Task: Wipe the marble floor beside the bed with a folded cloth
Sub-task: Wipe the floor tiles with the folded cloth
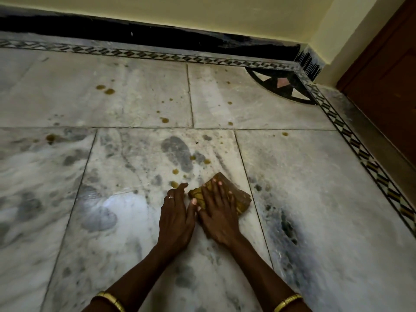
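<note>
The folded cloth [239, 199], brown with a yellow pattern, lies on the marble floor [126, 221] just right of the picture's middle, close to a joint between two slabs. The right hand [219, 213] lies flat on top of it, fingers straight and slightly spread, and covers much of it. Only the far corner, the right edge and a strip by the thumb show, so the number of folds cannot be told.

The left hand [176, 213] rests palm down on the bare marble just beside the cloth, fingers straight and close together, a ring on one finger. Its thumb lies against the cloth's near left edge, next to the right thumb. Neither hand grips or pinches anything.

Both forearms run in from the bottom edge and are cut off there; each wrist carries a gold bangle, the left one [111, 300] and the right one [288, 301] both partly out of frame.

Yellow-brown drops [109, 91] are scattered over the slabs, and one drop [173, 184] sits just ahead of the left fingertips. Grey smudges [177, 152] mark the marble, some shaped like footprints; in the dim light their edges are hard to make out.

A patterned inlay border [157, 55] runs along the black skirting [135, 33] under a yellow wall [202, 12]. A fan-shaped inlay [281, 83] fills the corner. A brown wooden door [387, 86] is cut off by the right edge.
</note>
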Available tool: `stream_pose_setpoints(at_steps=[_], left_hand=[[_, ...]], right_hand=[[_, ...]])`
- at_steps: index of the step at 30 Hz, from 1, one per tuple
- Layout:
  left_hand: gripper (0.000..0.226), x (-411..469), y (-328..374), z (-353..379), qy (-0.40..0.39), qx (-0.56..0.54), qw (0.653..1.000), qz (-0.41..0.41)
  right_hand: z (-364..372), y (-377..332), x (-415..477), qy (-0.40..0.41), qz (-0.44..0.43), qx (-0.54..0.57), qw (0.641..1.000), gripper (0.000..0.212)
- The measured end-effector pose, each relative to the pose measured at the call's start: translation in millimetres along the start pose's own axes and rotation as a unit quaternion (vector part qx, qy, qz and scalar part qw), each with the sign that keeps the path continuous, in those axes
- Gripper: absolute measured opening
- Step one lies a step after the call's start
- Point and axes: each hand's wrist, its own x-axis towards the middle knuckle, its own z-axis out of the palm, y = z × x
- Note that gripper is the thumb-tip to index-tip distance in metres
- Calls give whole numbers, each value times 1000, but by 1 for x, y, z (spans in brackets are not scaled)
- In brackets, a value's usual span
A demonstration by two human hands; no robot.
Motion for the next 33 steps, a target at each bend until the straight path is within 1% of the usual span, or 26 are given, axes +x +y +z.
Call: stream_pose_setpoints(at_steps=[2, 4, 5, 7, 9, 11, 12, 14, 17, 19, 24, 26, 29, 31, 33], left_hand=[[52, 8, 4, 1, -25, 51, 998, -21], [60, 15, 7, 5, -64, 126, 989, -30], [56, 19, 9, 6, -70, 140, 987, -32], [37, 23, 14, 7, -57, 120, 991, -14], [28, 21, 16, 9, -35, 119, 991, 52], [25, 20, 15, 7, -18, 122, 988, 89], [27, 19, 13, 5, -11, 124, 987, 101], [33, 21, 9, 0, -5, 115, 987, 116], [29, 24, 8, -4, -6, 71, 989, 131], [27, 23, 9, -5, -13, 24, 991, 128], [23, 27, 10, -7, -28, -73, 989, 122], [24, 29, 12, -8, -38, -98, 987, 121], [26, 31, 15, -9, -62, -129, 982, 127], [21, 34, 18, -11, -86, -155, 976, 127], [16, 36, 23, -15, -126, -166, 971, 118]], right_hand=[[-18, 2, -2, -23, -4, 82, 996, 67], [-37, 7, 2, -2, 4, 128, 992, 63], [-45, 10, 7, 6, 6, 119, 993, 64], [-58, 14, 19, -17, -21, 49, 998, 61], [-67, 16, 31, -58, -73, -46, 995, 63], [-71, 19, 39, -77, -108, -91, 987, 55], [-73, 20, 40, -69, -119, -94, 986, 48], [-75, 24, 40, -22, -136, -86, 987, 35], [-80, 28, 40, 44, -162, -72, 983, 22], [-86, 30, 37, 71, -166, -61, 982, 19], [-96, 38, 25, 148, -142, -37, 978, 12], [-102, 40, 21, 126, -125, -3, 984, 14], [-111, 37, 13, 43, -90, 46, 994, 19], [-121, 32, 7, -11, -73, 82, 994, 17], [-137, 23, 0, -31, -84, 109, 990, 16]])
